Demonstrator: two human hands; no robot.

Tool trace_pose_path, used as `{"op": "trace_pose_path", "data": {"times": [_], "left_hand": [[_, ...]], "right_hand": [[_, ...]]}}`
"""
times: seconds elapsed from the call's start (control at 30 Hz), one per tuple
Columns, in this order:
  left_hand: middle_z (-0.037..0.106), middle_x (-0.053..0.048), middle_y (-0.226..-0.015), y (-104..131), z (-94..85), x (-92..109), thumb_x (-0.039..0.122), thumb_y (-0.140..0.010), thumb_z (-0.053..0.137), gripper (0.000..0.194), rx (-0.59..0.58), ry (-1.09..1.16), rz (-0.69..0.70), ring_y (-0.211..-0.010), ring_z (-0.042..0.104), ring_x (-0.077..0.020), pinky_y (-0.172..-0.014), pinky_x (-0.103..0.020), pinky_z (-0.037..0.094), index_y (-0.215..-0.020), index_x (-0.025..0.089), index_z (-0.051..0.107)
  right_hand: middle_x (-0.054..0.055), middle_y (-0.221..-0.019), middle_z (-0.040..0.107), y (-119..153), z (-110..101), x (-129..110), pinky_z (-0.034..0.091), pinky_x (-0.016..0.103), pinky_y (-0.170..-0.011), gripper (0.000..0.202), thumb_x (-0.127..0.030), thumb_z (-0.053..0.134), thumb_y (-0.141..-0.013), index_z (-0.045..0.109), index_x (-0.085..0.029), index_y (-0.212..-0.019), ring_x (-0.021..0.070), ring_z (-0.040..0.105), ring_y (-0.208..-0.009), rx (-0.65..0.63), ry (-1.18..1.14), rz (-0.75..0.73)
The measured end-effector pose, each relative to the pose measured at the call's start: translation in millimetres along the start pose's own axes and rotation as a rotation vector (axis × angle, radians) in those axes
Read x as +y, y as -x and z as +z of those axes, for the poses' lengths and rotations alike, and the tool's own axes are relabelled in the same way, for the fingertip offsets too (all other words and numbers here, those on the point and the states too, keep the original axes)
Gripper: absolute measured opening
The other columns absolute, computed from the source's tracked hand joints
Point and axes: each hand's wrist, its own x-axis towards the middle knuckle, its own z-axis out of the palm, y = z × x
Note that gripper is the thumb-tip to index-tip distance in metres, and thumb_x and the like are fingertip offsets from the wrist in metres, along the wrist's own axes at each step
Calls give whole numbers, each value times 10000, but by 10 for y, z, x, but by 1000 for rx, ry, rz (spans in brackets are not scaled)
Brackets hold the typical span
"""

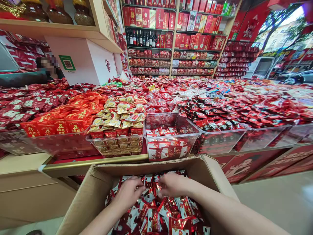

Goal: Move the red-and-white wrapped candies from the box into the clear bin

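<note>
An open cardboard box (156,168) holds a pile of small red-and-white wrapped candy packets (153,218). Both hands reach down into it from the near side. My left hand (130,192) is in the left half of the pile, its fingers curled around packets and the fingertips partly hidden. My right hand (173,184) lies just right of it with bent fingers closed against packets at the far part of the pile. A few packets show in the narrow gap between the hands. Beyond the box, a clear plastic bin (171,143) contains matching red-and-white packets, at a low level.
Left of that bin stand piled durian candy packs (119,114) and orange-red bags (70,114). Black-and-red packets (210,114) fill a bin to its right. A gold-coloured counter edge (97,166) runs behind the box. Shelves (151,29) with bottles and boxes are at the back.
</note>
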Motion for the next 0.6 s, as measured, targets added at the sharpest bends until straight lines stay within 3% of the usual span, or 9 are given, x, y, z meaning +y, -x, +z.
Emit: {"op": "trace_pose_path", "data": {"times": [0.13,0.27,0.47,0.6], "left_hand": [[625,-23,-668,50,-98,289,387,-755,442,300,39,321,-65,-619,524,-160,-584,-247,395,-766,161,640],[619,-10,-611,150,-95,395,402,-737,484,318,43,600,-135,-528,505,-126,-509,-219,396,-786,130,642],[650,-17,-608,200,-133,465,397,-738,511,297,-6,1010,-179,-567,549,-138,-577,-251,438,-773,133,641],[671,-34,-735,213,-181,536,428,-779,436,343,-52,1194,-208,-658,593,-157,-604,-261,446,-923,158,592]], "right_hand": [[-15,-657,545,-12,-25,-48,313,167,-455,426,-470,617,-597,546,-152,-871,74,454,-536,43,-501,-81],[-46,-561,467,-30,-7,-98,267,157,-407,390,-463,646,-571,524,-131,-735,37,365,-451,2,-847,-95],[-39,-482,487,9,-54,-184,292,161,-391,367,-476,615,-608,505,-126,-627,47,414,-405,-17,-1080,-62],[-42,-416,479,22,-95,-251,294,164,-380,402,-497,594,-617,447,-131,-541,50,418,-363,40,-1167,5]]}}
